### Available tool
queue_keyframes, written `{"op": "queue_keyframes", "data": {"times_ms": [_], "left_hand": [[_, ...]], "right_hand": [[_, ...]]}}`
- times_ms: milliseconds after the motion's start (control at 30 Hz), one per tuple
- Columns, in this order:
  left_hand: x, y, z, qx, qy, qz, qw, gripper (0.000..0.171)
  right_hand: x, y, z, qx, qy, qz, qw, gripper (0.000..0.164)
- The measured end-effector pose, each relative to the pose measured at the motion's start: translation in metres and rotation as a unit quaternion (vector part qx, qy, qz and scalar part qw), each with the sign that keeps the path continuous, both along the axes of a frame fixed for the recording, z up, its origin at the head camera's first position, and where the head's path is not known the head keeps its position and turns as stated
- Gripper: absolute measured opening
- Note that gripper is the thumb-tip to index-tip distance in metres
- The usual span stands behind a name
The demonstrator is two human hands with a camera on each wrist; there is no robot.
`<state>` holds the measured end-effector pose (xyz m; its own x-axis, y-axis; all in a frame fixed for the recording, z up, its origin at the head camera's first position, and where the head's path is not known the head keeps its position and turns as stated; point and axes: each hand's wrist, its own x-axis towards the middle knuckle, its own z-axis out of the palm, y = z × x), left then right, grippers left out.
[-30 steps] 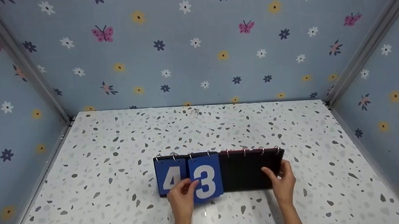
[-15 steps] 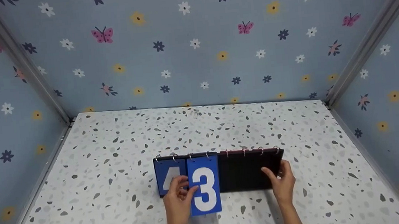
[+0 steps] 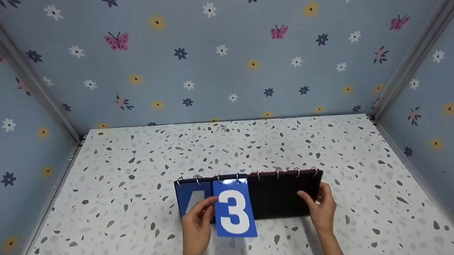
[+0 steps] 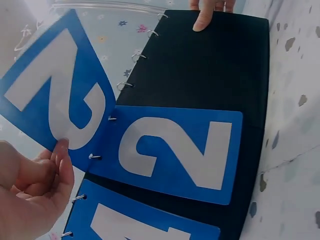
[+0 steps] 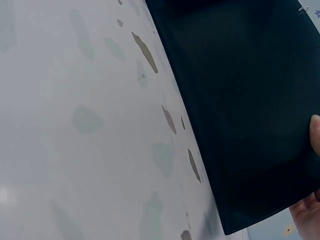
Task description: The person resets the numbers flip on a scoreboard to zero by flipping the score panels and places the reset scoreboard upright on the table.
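Observation:
A black flip scoreboard (image 3: 281, 193) with ringed number cards stands on the speckled table. My left hand (image 3: 195, 226) holds the left edge of a blue number card (image 3: 234, 214) showing a white 3, which is swung out from the board. In the left wrist view, a 2 shows on the lifted card's other face (image 4: 60, 80), and my fingertip lies on its edge. Beneath it lies another blue card with a 2 (image 4: 175, 155). A blue card with a 4 (image 3: 187, 196) hangs at the left, partly hidden by my hand. My right hand (image 3: 322, 210) grips the board's right end, thumb in front.
The white speckled tabletop (image 3: 130, 166) extends around the scoreboard. Blue floral panels (image 3: 217, 28) rise behind it and at both sides, with grey metal posts (image 3: 31, 79) in the corners. Metal rings (image 3: 278, 173) run along the scoreboard's top edge.
The 3 card has swung outward from the board, its lower edge now slanted. My left hand has shifted to the left, and the right hand stays in place.

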<state>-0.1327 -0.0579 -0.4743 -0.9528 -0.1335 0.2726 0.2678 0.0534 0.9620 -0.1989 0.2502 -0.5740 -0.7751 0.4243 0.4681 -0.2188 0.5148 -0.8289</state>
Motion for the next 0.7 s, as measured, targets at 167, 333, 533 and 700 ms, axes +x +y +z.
{"op": "queue_keyframes", "data": {"times_ms": [167, 333, 533, 700], "left_hand": [[-0.005, 0.001, 0.007, -0.006, 0.026, 0.022, 0.9994, 0.026], [-0.012, 0.004, 0.026, -0.046, 0.121, 0.072, 0.9889, 0.022], [-0.032, 0.003, 0.042, -0.072, 0.219, 0.106, 0.9672, 0.018], [-0.058, 0.003, 0.03, -0.077, 0.248, 0.12, 0.9582, 0.013]], "right_hand": [[-0.001, 0.001, -0.003, -0.005, 0.011, 0.005, 1.0, 0.042], [-0.003, 0.003, -0.007, 0.01, 0.027, 0.008, 1.0, 0.042], [-0.006, 0.006, -0.014, 0.018, 0.043, 0.008, 0.999, 0.042], [-0.002, 0.003, -0.005, 0.019, 0.022, 0.003, 1.0, 0.043]]}}
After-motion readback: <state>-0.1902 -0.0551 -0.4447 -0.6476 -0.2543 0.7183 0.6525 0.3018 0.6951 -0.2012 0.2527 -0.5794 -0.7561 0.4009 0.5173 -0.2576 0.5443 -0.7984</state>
